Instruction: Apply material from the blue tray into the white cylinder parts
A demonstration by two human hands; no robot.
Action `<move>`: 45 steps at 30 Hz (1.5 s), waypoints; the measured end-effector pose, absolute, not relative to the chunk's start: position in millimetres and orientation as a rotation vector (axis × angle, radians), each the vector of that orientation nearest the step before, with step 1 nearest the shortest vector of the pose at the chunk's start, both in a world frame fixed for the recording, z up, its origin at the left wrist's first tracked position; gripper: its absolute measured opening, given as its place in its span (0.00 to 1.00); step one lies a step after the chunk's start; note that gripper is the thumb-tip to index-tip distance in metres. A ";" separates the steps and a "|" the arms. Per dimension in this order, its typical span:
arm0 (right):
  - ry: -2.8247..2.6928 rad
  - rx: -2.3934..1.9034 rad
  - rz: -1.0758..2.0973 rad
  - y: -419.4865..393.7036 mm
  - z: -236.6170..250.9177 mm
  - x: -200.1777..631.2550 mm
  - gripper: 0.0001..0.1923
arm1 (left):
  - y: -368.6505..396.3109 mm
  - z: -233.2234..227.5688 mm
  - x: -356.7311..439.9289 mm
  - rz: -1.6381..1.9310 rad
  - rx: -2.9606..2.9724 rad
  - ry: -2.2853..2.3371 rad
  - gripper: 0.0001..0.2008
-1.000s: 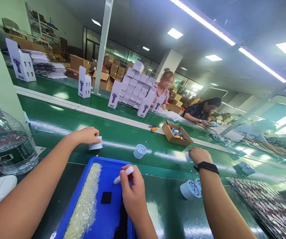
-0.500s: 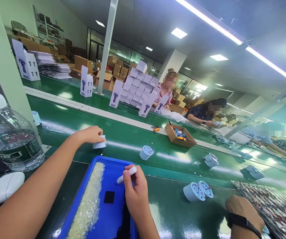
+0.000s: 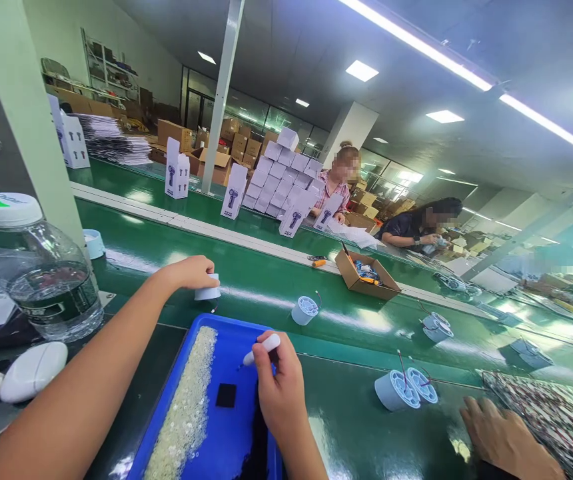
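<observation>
Right of pen [image 3: 262, 351], co-worker's hand [image 3: 504, 432] withdrew.

Pale wall [image 3: 66, 33], metal shelving [image 3: 109, 72], white pillar [image 3: 352, 130], glowing ceiling lights [image 3: 416, 44]

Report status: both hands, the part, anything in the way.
Left hand on pale blue part. Right hand holding white pen-like tool over blue tray. Another person's hand off right, apart from both.

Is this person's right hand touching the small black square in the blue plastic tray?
No, the right hand grips a white pen-like tool, while the small black square lies apart in the blue plastic tray.
</observation>
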State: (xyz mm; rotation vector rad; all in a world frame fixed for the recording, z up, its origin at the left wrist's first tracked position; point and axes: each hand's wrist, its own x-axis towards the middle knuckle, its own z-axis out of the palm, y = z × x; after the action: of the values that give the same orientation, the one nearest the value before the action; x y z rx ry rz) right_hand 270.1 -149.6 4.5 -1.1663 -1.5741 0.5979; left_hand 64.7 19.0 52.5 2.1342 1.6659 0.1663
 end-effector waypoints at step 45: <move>-1.012 -1.030 0.893 -147.9 9.9 272.3 0.13 | -20.4 79.8 139.3 0.751 1.380 1.121 0.22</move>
State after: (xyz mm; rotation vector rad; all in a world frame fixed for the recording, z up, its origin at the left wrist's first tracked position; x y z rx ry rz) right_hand 272.3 -147.9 9.9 -1.0296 -1.0121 0.8933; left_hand 139.3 -20.4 79.8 1.3803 1.1210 0.7513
